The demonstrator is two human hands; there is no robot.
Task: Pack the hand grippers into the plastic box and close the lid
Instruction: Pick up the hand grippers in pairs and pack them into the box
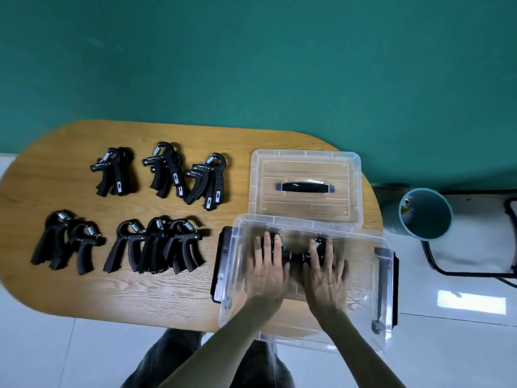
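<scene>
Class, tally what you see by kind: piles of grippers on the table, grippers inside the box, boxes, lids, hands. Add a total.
Piles of black spring hand grippers on the oval wooden table: 5
Black hand grippers inside the box: 2
Clear plastic box: 1
Clear plastic lid with black handle: 1
Bare hands, left hand and right hand: 2
Total: 11

The single head view looked steeply down from above the wooden table (84,289), close over both forearms, facing the green wall (251,51); its edges seemed wide-angle bent.
</scene>
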